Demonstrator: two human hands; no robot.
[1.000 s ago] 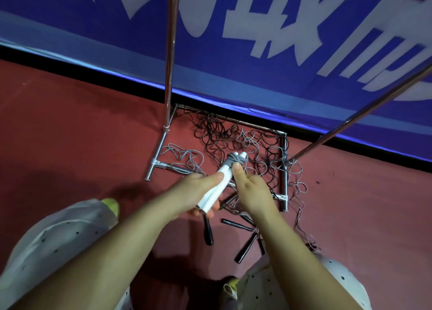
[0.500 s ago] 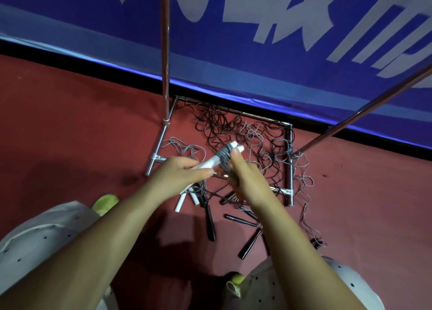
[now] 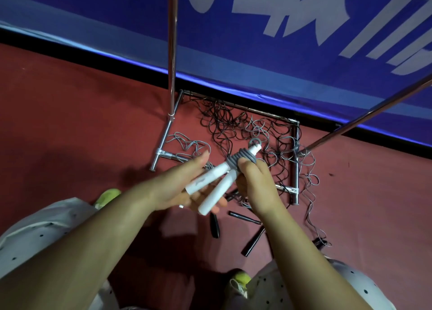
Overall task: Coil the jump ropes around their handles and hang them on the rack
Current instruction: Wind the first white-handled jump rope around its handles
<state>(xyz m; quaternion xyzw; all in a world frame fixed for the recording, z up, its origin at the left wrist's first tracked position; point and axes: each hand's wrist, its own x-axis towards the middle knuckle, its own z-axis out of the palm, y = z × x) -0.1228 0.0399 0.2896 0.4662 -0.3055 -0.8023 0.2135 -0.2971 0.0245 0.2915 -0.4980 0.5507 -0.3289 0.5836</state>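
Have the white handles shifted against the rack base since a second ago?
Yes. The white handles swung flatter, lower ends spread apart, above the rack base.

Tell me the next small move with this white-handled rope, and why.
Probably tuck the small end loop and lift the bundle to the rack pole. The grey cord already sits coiled tight round both white handles, held by the left hand and pinched by the right hand.
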